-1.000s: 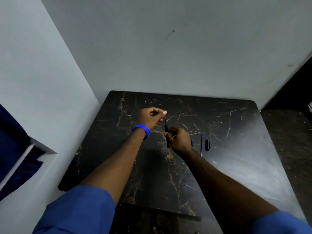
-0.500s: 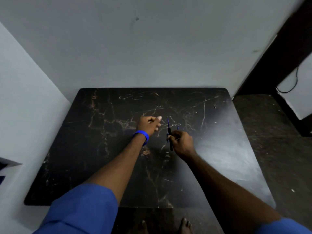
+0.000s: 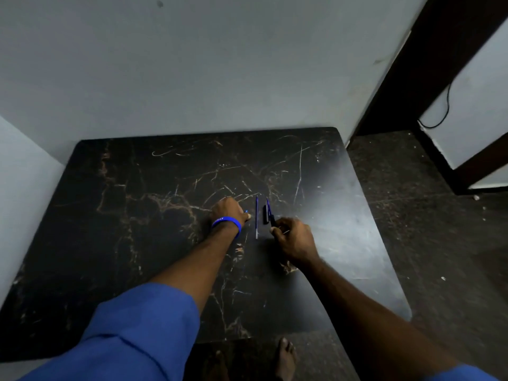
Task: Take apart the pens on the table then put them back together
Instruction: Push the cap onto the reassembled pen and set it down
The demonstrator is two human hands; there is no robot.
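My left hand (image 3: 229, 211), with a blue wristband, rests low on the black marble table (image 3: 115, 215) and pinches a tiny blue pen piece (image 3: 246, 212) at its fingertips. Just right of it a thin blue refill (image 3: 256, 217) lies loose on the table, pointing away from me. A short black cap (image 3: 265, 215) lies beside the refill. My right hand (image 3: 292, 237) grips a dark pen barrel (image 3: 272, 218) with a blue refill sticking out of its far end, tilted over the cap.
The table stands in a corner, with a grey wall (image 3: 220, 64) behind and at the left. A dark floor (image 3: 426, 229) and a dark door frame (image 3: 439, 50) lie to the right. My bare toes (image 3: 286, 353) show under the near edge.
My left hand has dropped from the barrel's tip down to the table, carrying the small blue piece. My right hand has moved right with the barrel. The camera swung, showing the loose refill and cap again.
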